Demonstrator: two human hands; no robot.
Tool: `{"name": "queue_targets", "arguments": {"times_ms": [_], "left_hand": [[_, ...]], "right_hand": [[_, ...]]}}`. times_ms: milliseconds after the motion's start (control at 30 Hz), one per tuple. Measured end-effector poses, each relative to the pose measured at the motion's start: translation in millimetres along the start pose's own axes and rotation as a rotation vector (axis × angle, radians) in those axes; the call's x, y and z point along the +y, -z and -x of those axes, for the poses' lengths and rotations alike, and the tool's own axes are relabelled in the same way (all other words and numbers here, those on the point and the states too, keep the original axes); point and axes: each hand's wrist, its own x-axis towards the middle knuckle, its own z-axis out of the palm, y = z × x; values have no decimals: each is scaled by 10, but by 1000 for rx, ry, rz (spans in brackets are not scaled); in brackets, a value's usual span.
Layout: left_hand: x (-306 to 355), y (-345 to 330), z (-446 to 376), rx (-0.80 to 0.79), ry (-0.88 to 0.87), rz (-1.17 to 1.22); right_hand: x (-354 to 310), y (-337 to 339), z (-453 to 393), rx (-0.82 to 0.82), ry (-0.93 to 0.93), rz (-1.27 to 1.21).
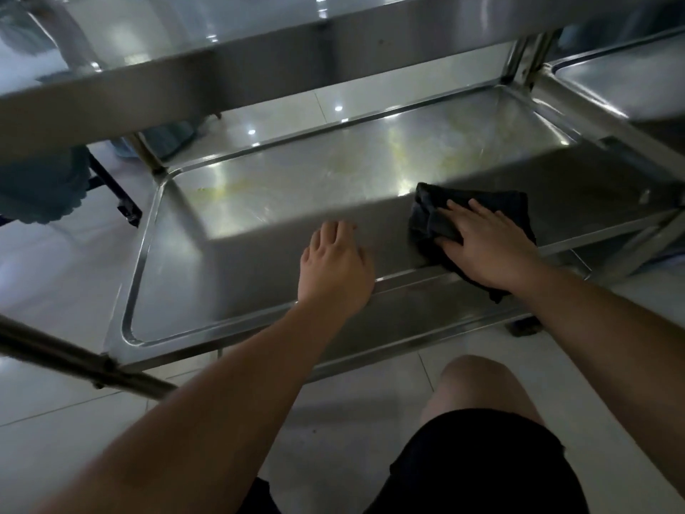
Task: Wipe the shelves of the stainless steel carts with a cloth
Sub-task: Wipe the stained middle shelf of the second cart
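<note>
A stainless steel cart's middle shelf (237,202) fills the view, a shallow tray with a raised rim and yellowish smears toward its far side. A dark cloth (500,209) lies near the shelf's front right. My right hand (485,246) presses flat on that cloth, fingers spread over it. My left hand (333,265) rests palm down on the bare shelf just left of the cloth, fingers apart, holding nothing. The cart's top shelf (259,64) overhangs across the upper view. A lower shelf (407,328) shows beneath the front rim.
A second steel cart (622,79) stands at the right, touching this one's corner post. A round steel bar (74,361) crosses the lower left. Pale glossy floor tiles (66,261) surround the carts. My knee and dark shorts (482,439) are at the bottom.
</note>
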Motion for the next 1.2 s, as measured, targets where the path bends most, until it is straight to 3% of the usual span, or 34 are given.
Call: {"name": "queue_targets", "arguments": {"times_ms": [133,267,467,600,767,867,1000,1200], "left_hand": [[-53,-194,15,-1,40,-25],[-80,-296,-15,-31,40,-70],[-125,-292,-47,-56,65,-118],[-163,-259,-58,-93,51,-149],[-104,-219,-41,-126,54,-177],[-25,-169,-85,-200,69,-241],[192,-115,-255,-255,123,-232],[514,-466,-259,-141,-61,-191]], "right_hand": [[246,93,-8,8,-62,11],[-21,37,17,-18,-95,38],[-550,-148,-8,-59,69,52],[-18,45,-16,-19,61,52],[1039,388,-81,41,-166,73],[1312,478,-108,45,-301,69],[954,392,-42,24,-339,56],[277,67,104,-6,-96,36]]}}
